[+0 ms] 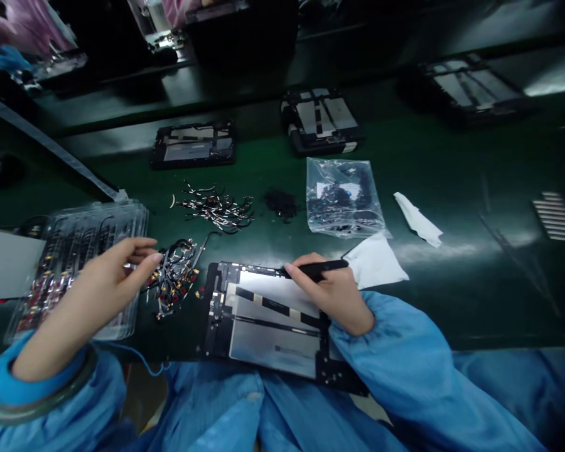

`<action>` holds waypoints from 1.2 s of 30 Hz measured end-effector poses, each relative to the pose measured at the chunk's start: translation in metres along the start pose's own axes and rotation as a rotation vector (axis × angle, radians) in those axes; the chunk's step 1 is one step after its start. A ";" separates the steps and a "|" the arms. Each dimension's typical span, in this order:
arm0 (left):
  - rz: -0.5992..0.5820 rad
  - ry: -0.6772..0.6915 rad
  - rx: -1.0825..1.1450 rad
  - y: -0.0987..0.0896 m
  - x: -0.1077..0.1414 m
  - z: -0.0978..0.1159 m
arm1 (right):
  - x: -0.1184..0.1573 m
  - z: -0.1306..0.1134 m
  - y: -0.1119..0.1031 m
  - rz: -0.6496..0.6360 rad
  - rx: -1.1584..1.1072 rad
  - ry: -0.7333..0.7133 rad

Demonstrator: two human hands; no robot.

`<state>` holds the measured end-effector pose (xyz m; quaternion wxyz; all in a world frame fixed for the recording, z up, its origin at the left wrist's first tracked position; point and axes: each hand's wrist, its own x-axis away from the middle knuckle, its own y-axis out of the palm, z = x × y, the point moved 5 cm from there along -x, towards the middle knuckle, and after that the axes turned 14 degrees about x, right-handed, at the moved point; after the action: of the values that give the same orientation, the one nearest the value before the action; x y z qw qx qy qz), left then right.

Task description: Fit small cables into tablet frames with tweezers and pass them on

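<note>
An opened tablet lies at the bench's front edge, its silver inside and black frame facing up. My right hand rests over its upper right part, fingers closed around a slim black pen-like tool. The tool's tip is hard to make out near the tablet's top edge. My left hand is held over a pile of small flex cables with connectors, thumb and fingers apart. I see nothing between them. A second pile of thin cables lies farther back, beside a heap of small black parts.
Clear trays of parts and a white box stand left. A clear plastic bag, white wipes and faint tweezers lie right. More opened tablets line the back. A person in pink is beyond.
</note>
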<state>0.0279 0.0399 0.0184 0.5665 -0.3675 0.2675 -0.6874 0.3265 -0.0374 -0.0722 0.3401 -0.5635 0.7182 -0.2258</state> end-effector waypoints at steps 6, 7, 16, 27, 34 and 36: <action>-0.121 0.195 -0.290 0.067 -0.006 -0.017 | 0.001 0.008 -0.008 0.088 -0.142 0.151; -0.107 0.224 -0.401 0.075 -0.007 -0.014 | 0.002 0.010 -0.009 0.107 -0.176 0.196; -0.032 0.235 -0.712 0.108 -0.014 0.015 | 0.005 0.016 -0.009 0.176 -0.174 0.244; 0.028 0.231 -0.226 0.053 -0.032 0.006 | -0.006 -0.007 -0.032 0.176 -0.361 -0.017; -0.327 0.109 0.637 0.079 -0.009 0.027 | -0.014 -0.067 -0.010 0.053 0.009 -0.419; -0.356 0.145 0.697 0.088 -0.001 0.039 | -0.015 -0.082 0.000 0.067 0.099 -0.518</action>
<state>0.1109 0.0243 -0.0281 0.5091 -0.1445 -0.0102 -0.8484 0.2675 -0.0278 -0.0136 0.5471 -0.5613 0.6134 -0.0973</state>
